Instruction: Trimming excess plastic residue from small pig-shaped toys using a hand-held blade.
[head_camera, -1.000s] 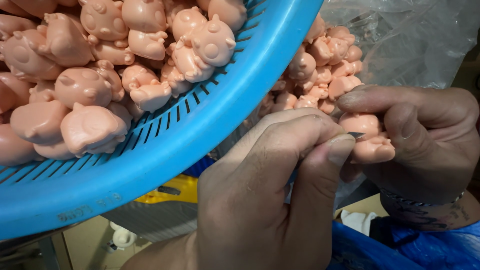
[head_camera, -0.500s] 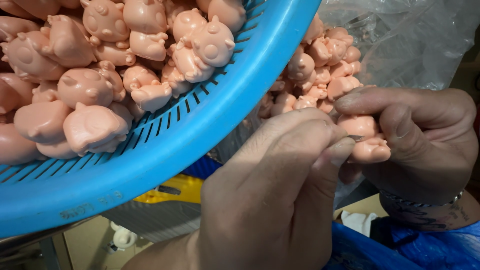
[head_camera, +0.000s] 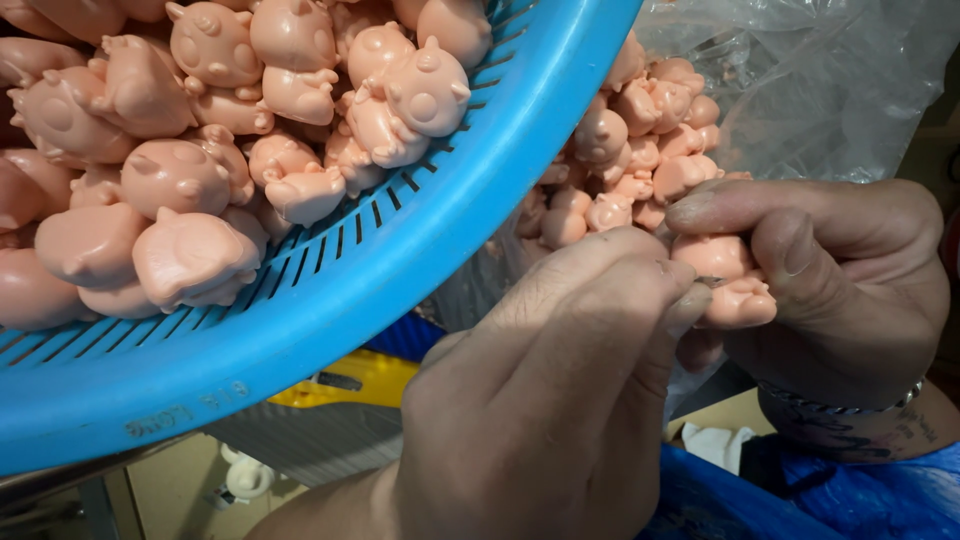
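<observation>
Hands crowding pink figure, basket rim close

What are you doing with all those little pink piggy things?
A person is working on one small pink rubbery animal figure, gripped in the right hand. The left hand presses its fingertips against the figure, seemingly with a thin tool that is mostly hidden. Beside the hands, a round blue plastic slotted basket is piled with the same pink figures, and more sit in a clear plastic bag behind.
</observation>
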